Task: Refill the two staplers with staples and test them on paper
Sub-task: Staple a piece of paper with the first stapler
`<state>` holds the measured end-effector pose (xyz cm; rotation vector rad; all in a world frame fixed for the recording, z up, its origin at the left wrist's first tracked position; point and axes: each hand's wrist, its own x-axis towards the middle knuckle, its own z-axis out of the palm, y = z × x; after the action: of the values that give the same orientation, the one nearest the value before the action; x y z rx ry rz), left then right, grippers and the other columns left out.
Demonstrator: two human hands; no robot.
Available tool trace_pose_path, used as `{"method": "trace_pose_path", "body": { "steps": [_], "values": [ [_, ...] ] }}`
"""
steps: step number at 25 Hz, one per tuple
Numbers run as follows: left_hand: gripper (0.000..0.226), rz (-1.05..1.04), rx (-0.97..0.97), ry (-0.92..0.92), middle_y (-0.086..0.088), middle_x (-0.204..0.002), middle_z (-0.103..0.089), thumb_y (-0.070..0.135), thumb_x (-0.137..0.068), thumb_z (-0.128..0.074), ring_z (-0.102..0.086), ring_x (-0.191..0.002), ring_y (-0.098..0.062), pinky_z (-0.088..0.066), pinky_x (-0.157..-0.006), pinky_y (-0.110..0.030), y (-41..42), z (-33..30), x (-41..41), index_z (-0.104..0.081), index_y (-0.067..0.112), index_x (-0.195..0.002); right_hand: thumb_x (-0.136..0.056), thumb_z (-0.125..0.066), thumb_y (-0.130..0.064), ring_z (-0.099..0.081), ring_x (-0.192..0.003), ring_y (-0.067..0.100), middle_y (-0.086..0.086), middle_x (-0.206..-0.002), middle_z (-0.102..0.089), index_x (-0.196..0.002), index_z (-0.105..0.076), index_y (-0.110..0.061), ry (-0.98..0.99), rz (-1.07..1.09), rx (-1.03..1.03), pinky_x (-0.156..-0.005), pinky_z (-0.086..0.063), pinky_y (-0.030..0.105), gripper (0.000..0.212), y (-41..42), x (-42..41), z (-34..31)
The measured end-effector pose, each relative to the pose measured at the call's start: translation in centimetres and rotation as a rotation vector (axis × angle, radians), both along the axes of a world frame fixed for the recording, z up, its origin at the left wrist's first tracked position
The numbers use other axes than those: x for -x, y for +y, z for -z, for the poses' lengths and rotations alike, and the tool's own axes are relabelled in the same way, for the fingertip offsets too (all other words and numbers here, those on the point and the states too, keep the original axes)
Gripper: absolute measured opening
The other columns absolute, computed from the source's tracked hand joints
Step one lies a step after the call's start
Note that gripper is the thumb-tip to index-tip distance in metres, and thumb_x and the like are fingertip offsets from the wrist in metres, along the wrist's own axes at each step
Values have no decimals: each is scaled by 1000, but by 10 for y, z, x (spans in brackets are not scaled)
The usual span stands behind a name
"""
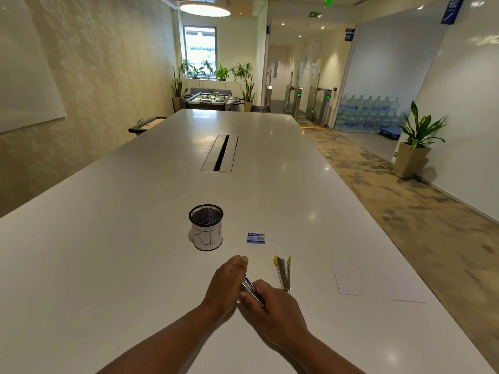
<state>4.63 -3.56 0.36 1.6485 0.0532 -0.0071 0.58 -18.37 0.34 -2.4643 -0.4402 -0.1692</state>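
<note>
A long white worktop (108, 252) runs away from the viewer. Farthest left of the things on it stands a black mesh cup (206, 227), upright, with a white paper label wrapped round its lower part and "BIN" hand-lettered on it.

Nearer the viewer and a little to the right, the left hand (228, 282) lies on its side, fingers stretched forward and held together, pressed along the left side of a metal stapler (251, 290). Only a short silvery strip of that stapler shows between the two hands; whether it is opened or closed cannot be told. The right hand (275, 306) is curled over the stapler's near end from the right, fingers folded round it.

Beyond the hands, well apart from them and right of the cup, a small blue staple box (256, 238) lies flat.

Just right of the right hand, a second stapler (283, 272) lies swung open in a narrow V, its two arms tipped yellow at the far ends and joined at the near end.

Farther right, two white paper sheets (378, 282) lie flat side by side near the worktop's right edge, hard to pick out against the white surface.
</note>
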Motion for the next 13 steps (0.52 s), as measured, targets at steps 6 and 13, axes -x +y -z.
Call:
{"method": "trace_pose_path", "body": {
  "steps": [6,13],
  "values": [
    [39,3,-198,-79,2,-62,-49,27,-106,-49,-48,-64,-16,-45,-65,-46,-4,0,-3,-48,28,-67,-101,-34,-60,-46,-55,15,-6,-60,-47,-81,-44,-27,-35,-2,49,-53,-32,26,40,1,2,3],
    [29,-31,-245,-61,14,-81,-67,40,-107,-45,-64,-77,-4,-52,-80,-29,-5,5,-5,-67,23,-100,-101,-32,-61,-49,-55,14,-7,-59,-47,-81,-45,-29,-36,0,63,-56,-38,30,40,2,0,4]
  ]
}}
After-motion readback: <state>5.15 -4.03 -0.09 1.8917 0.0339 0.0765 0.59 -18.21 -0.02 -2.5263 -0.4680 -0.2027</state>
